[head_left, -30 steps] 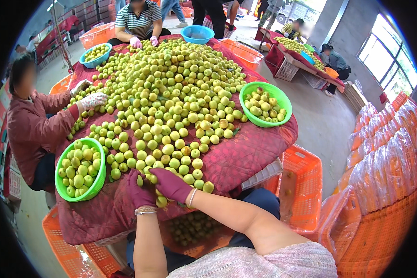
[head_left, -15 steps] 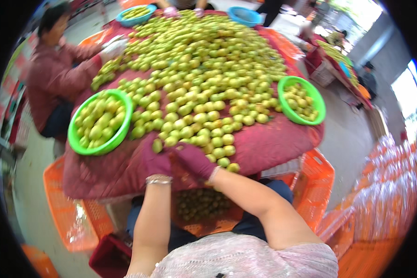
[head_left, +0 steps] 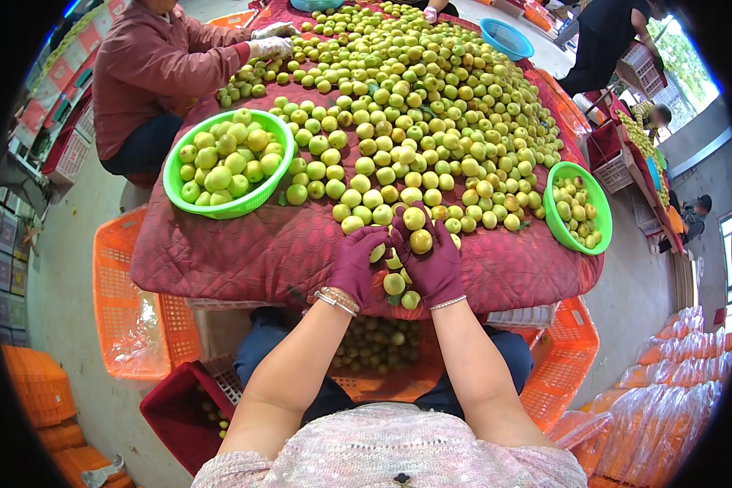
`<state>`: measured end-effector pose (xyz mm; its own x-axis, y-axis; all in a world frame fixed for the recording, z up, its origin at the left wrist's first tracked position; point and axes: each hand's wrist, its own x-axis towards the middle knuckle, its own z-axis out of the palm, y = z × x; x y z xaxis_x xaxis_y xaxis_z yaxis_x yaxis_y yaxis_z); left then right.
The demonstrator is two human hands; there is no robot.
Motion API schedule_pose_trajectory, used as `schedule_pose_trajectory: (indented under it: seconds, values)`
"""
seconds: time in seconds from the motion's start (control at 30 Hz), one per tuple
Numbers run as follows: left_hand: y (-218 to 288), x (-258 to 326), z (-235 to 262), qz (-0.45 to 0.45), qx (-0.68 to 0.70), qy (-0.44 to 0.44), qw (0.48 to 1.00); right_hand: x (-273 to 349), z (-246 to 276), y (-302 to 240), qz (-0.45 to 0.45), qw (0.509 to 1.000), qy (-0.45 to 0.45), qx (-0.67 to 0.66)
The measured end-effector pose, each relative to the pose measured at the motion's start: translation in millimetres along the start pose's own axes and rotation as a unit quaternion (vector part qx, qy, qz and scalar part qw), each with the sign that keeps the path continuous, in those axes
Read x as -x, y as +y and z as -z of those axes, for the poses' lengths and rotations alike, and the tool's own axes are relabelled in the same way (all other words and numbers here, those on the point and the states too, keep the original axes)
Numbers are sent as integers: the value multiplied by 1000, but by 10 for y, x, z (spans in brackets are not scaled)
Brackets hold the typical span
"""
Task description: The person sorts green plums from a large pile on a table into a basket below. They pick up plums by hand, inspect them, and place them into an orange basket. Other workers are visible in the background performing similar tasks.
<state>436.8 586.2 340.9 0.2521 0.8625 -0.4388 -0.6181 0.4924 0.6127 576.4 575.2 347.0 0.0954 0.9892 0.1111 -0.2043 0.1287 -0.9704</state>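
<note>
Both my hands wear thin maroon gloves and meet at the near edge of the cloth-covered table. My right hand is turned palm up, its fingers curled round two yellow-green jujubes, one browner than the other. Close beside it, my left hand has its fingers bent against a jujube that shows only in part. Between my wrists a few loose jujubes lie near the edge. Beyond my fingertips spreads a large heap of jujubes.
A green basket of larger jujubes stands left, another green basket right. A blue basin sits farther back. At left, a person in gloves handles fruit. Orange crates flank my legs; plastic-wrapped stacks stand at right.
The view has shifted, so the table sits differently in it. My right hand has turned from back up to palm up and now holds two jujubes. Both hands stay close together.
</note>
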Motion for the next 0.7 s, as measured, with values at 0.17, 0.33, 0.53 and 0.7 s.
schedule_pose_trajectory:
  seconds: [0.17, 0.33, 0.53, 0.7]
  values:
    - [17, -16, -5, -1, -10, 18, 1000, 31, 186, -86, 1, 994, -49, -97]
    - [-251, -262, 256, -189, -91, -38, 977, 16, 617, -200, -212, 795, 50, -566]
    - [91, -117, 94, 5, 5, 23, 1000, -118, 1795, -79, -134, 961, 128, -204]
    - [40, -199, 129, 3, 0, 24, 1000, -357, 3262, -549, -49, 922, 373, -92]
